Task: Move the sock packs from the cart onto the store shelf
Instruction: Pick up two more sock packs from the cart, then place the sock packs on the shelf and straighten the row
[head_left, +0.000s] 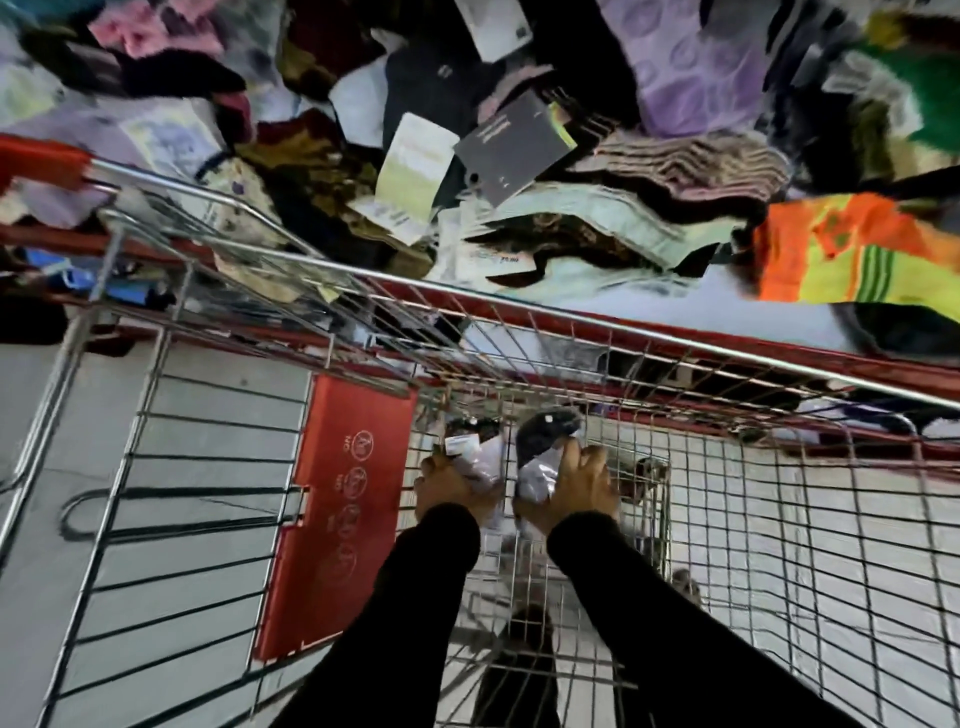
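The right hand (569, 491) is reaching deep into the cart (727, 519), fingers curled closed around a dark sock pack (545, 452) in glossy wrap, the pack's dark end sticking up past the fingertips toward the cart's far wall. Just beside it the left hand (451, 488) is closing the same way on a second sock pack (474, 447), this one showing a small white label near its top. Both arms are wearing black sleeves and are stretching down together, probably because the packs are lying low on the wire floor near the cart's far edge, so taking one in each hand is saving a reach. The two packs are sitting close together but look apart; whether more packs are lying under the hands is hard to tell through the blur. To the left, the red flap (337, 509) of the child seat is hanging against the cart's back panel. Beyond the cart's top rim, the store shelf (779, 348) with its red front edge is already carrying a jumbled heap of socks (467, 156) with card tags, an orange and yellow pair (857, 249) lying near its front right edge. Both packs are judged to be gripped firmly enough for lifting over the rim.
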